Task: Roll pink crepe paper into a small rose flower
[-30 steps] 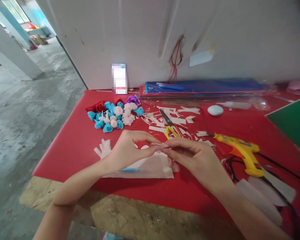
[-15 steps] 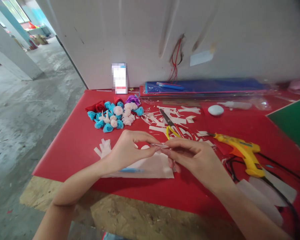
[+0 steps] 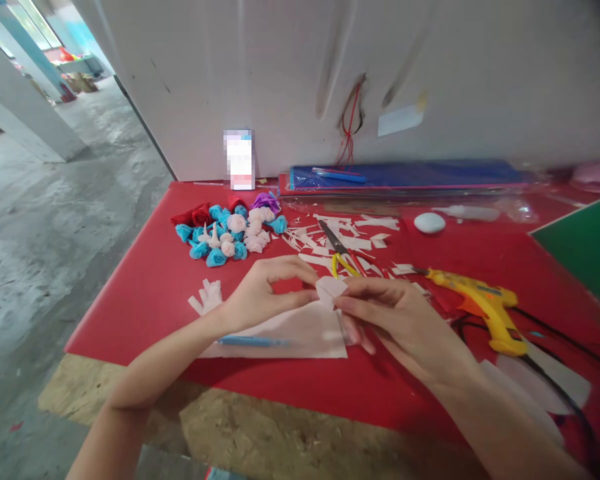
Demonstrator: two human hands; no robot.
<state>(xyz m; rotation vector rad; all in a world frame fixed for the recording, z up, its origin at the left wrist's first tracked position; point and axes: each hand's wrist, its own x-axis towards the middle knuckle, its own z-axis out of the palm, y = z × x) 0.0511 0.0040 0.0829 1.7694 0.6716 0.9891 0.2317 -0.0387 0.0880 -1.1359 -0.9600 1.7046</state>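
Note:
A small pale pink paper petal (image 3: 330, 292) is held up over the table between my two hands. My right hand (image 3: 395, 317) pinches its right side with thumb and forefinger, the other fingers hanging below. My left hand (image 3: 265, 290) has its thumb and forefinger at the petal's left edge. Beneath them lies a pale sheet of paper (image 3: 310, 333) with a blue pen (image 3: 253, 341) on it. Left of my left wrist is a bunch of pale paper strips (image 3: 210, 295).
Paper roses (image 3: 217, 255) cluster at the back left. Scissors (image 3: 337, 243) lie among white paper scraps (image 3: 370, 222). To the right rests a yellow glue gun (image 3: 480, 293) with a black cord. A phone (image 3: 240, 160) leans on the wall beside wrapped paper rolls (image 3: 405, 177).
The petal has turned from edge-on to showing its broad face. My left fingers have shifted slightly, and more of the blue pen shows now.

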